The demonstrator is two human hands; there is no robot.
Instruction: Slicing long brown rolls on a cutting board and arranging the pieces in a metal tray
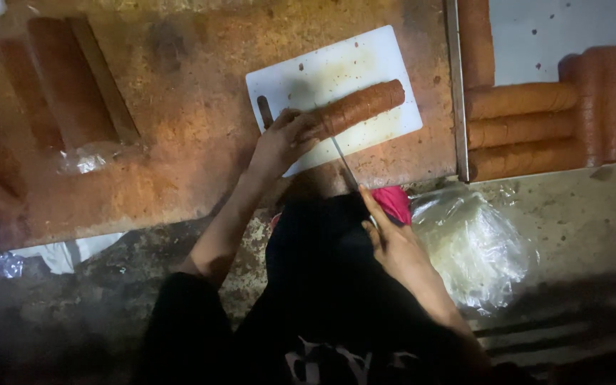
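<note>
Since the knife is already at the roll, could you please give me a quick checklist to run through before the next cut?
1. Left hand grips the end of the orange-brown roll: ok.
2. Roll lies fully on the white cutting board: ok.
3. Right hand holds the knife: ok.
4. Left fingers clear of the blade: cannot tell, too dim.
5. Board lies flat on the worktop: ok.

so my worktop's this stained orange-brown slab (194, 128) across the upper left and middle of the frame; a white cutting board (365, 64) lies on it upper middle; a wrapped brownish block (73, 78) sits upper left with crinkled plastic (87, 158) just below it; further right, a metal-edged tray (458, 93) holds stacked orange-brown rolls (522, 128)
</note>
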